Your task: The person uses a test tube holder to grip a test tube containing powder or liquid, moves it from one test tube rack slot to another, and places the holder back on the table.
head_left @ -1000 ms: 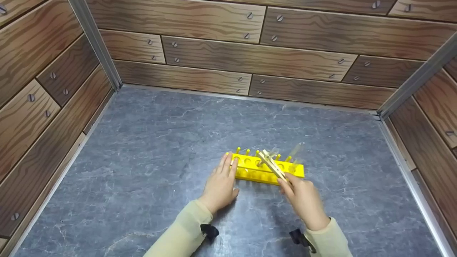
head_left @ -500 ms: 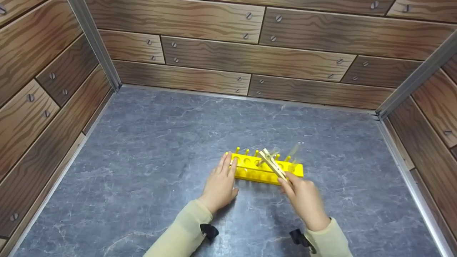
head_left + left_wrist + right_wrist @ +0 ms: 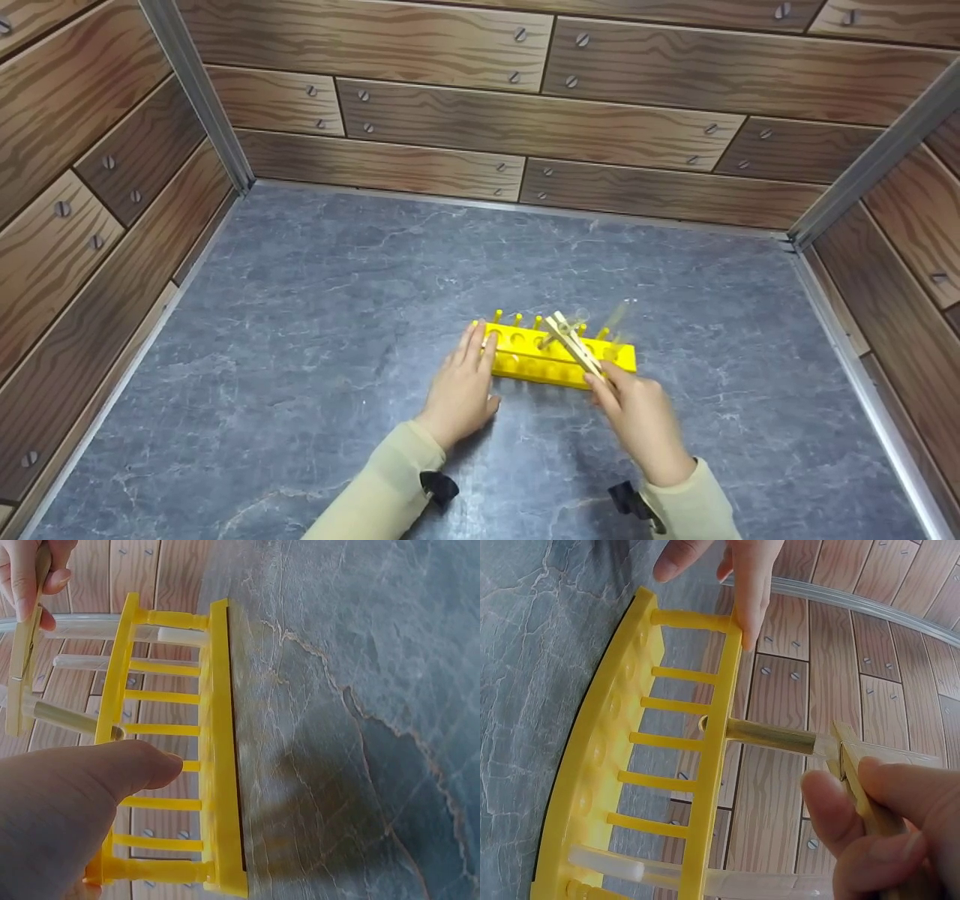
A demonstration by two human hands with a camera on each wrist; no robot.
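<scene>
The yellow rack is sitting on the gray surface. The left hand is resting on its left end, fingers straight and nearly together — probably for steadying it. The right hand is pinching a wooden clamp between thumb and fingers; this is gripping 1 clear tube — presumably sparing skin contact. The tube's lower end is meeting the rack's top, seemingly at a hole; a 2nd tube is standing at the right end.
</scene>
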